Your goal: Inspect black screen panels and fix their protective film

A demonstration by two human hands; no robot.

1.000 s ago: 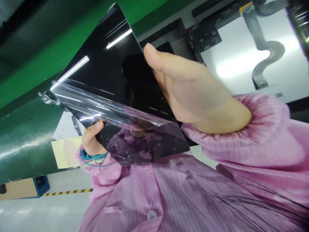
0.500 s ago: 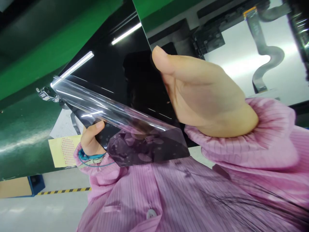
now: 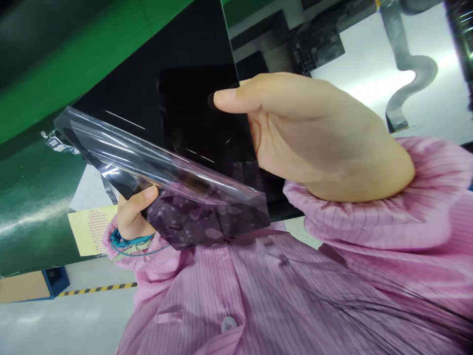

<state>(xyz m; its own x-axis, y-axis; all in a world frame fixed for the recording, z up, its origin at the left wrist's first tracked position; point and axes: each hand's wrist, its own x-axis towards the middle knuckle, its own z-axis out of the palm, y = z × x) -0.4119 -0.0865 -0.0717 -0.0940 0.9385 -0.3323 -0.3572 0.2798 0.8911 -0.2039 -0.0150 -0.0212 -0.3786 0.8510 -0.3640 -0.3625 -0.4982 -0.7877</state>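
A glossy black glass panel (image 3: 195,64) is held tilted in front of my chest. A clear film (image 3: 148,153) lies curled across its lower part, with a rolled ridge running from the left corner down to the right. Below that ridge the surface looks spotted and purplish. My right hand (image 3: 314,133) grips the panel's right edge, thumb on the front face, fingers hidden behind. At the lower left edge, my left hand (image 3: 135,214) is closed with its thumb on the front; its other fingers are mostly hidden. Whether that thumb also presses on film, I cannot tell.
At right lies a silvery metal plate with a grey ribbon cable (image 3: 406,69) and black parts. On the green surface (image 3: 29,197) at left are a yellow dotted sheet (image 3: 86,231), a white paper (image 3: 88,190) and a small shiny metal item (image 3: 61,143). A blue-edged box (image 3: 55,281) stands lower left.
The panel has tilted, and the bright light reflections on it are gone. My right thumb has moved from its edge onto the face. The film's left end sits further left, and the lower edge is higher.
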